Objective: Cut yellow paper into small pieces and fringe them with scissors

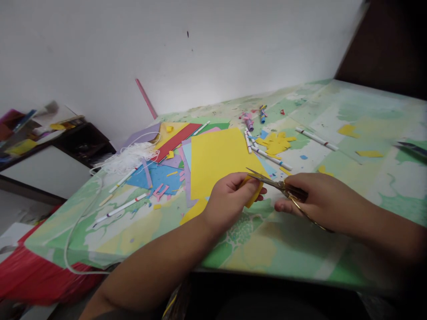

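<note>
Between the thumb and fingers of my left hand point(230, 198) is a small folded piece of yellow paper point(254, 195). My right hand point(316, 200) grips a pair of gold-handled scissors point(283, 186), its fingers around the handles. The blades point left and lie across the top of the yellow piece, close to my left thumb; whether they bite into it I cannot tell. Just beyond my hands lies a large yellow sheet point(216, 155) on top of other coloured sheets. Yellow cut-outs point(276, 142) sit in a heap behind the scissors.
White markers point(316, 138) lie about the patterned tablecloth point(260, 253). At the left are tangled white string point(130, 158), a blue sheet point(160, 178) and a red strip point(178, 142). Two small paper rolls point(248, 121) stand toward the wall. A dark shelf point(90, 142) is beyond the table's left side.
</note>
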`<state>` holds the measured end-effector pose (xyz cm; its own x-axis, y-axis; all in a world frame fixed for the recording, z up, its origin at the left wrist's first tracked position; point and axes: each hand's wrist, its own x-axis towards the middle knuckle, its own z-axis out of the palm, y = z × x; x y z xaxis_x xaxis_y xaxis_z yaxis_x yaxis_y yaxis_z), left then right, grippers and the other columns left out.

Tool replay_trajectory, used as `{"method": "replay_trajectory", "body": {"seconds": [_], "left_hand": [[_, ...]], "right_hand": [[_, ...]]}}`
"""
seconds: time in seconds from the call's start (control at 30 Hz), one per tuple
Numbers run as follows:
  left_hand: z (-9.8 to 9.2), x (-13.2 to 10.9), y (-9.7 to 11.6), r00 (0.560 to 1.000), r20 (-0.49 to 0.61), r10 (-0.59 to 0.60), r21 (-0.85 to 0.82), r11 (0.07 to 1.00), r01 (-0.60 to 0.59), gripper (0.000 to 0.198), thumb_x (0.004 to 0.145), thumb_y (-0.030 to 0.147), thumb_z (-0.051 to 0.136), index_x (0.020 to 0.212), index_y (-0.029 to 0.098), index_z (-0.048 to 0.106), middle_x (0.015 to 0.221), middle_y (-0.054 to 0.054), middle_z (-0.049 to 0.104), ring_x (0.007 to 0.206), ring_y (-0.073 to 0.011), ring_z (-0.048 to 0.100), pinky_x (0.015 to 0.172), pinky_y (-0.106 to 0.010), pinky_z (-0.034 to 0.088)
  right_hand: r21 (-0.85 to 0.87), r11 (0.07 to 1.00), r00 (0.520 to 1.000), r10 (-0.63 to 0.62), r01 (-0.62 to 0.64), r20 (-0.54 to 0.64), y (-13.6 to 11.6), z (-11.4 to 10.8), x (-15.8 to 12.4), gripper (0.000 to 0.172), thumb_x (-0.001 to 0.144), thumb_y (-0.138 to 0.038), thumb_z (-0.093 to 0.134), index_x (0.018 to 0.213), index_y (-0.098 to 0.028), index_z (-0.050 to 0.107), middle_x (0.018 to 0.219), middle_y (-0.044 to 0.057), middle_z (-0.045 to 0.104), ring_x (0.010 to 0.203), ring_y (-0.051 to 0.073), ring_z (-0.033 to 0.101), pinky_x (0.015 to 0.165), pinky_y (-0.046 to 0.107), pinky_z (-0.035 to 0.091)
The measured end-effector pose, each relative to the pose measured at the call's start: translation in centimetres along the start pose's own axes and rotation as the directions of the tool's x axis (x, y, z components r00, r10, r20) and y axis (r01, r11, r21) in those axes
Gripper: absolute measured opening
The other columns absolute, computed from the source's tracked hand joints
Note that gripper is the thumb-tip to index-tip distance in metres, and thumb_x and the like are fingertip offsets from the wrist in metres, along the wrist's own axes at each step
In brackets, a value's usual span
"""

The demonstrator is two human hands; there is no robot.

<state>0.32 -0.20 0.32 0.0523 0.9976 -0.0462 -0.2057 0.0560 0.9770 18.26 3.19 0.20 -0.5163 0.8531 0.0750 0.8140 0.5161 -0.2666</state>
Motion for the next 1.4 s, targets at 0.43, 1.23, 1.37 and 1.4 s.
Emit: {"method": "replay_trajectory", "body": {"seconds": [0.43, 1.23, 1.37, 1.4], "left_hand": [[-0.16, -0.18, 0.07, 0.998, 0.002, 0.068, 0.133, 0.989, -0.068, 0.013, 0.075, 0.026, 0.06, 0.069, 0.014, 0.063, 0.061, 0.001, 0.061, 0.057, -0.0077, 0.055, 0.059, -0.021, 0.043], [-0.14, -0.35, -0.16, 0.999, 0.002, 0.05, 0.092, 0.994, -0.05, 0.012, 0.074, 0.028, 0.062, 0.07, 0.016, 0.063, 0.061, 0.002, 0.063, 0.057, -0.0067, 0.058, 0.057, -0.018, 0.044], [-0.16, -0.2, -0.2, 1.0, 0.015, 0.01, 0.032, 0.999, -0.01, 0.013, 0.072, 0.028, 0.063, 0.072, 0.016, 0.063, 0.062, 0.002, 0.063, 0.057, -0.0073, 0.059, 0.058, -0.019, 0.046], [-0.19, -0.15, -0.2, 1.0, 0.026, -0.004, 0.026, 1.0, 0.003, 0.012, 0.072, 0.028, 0.063, 0.073, 0.016, 0.063, 0.062, 0.002, 0.063, 0.057, -0.0075, 0.059, 0.058, -0.02, 0.046]], "right_hand": [[0.036, 0.999, 0.999, -0.041, 0.04, 0.028, -0.12, 0.36, -0.11, 0.042, 0.074, -0.06, 0.045, 0.062, -0.02, 0.048, 0.057, 0.001, 0.054, 0.051, 0.014, 0.046, 0.046, 0.025, 0.028], [0.024, 1.0, 1.0, -0.006, 0.006, -0.017, -0.17, 0.38, 0.04, 0.047, 0.068, -0.066, 0.046, 0.053, -0.022, 0.04, 0.049, 0.001, 0.047, 0.047, 0.014, 0.039, 0.043, 0.026, 0.024], [0.038, 0.999, 1.0, 0.01, -0.009, -0.008, -0.02, 0.29, 0.09, 0.048, 0.067, -0.066, 0.047, 0.052, -0.022, 0.039, 0.048, 0.0, 0.045, 0.045, 0.013, 0.038, 0.042, 0.025, 0.024], [0.049, 0.999, 1.0, 0.012, -0.012, -0.004, 0.07, 0.32, 0.09, 0.048, 0.068, -0.066, 0.047, 0.051, -0.021, 0.038, 0.047, -0.001, 0.045, 0.045, 0.012, 0.038, 0.043, 0.025, 0.024]]}}
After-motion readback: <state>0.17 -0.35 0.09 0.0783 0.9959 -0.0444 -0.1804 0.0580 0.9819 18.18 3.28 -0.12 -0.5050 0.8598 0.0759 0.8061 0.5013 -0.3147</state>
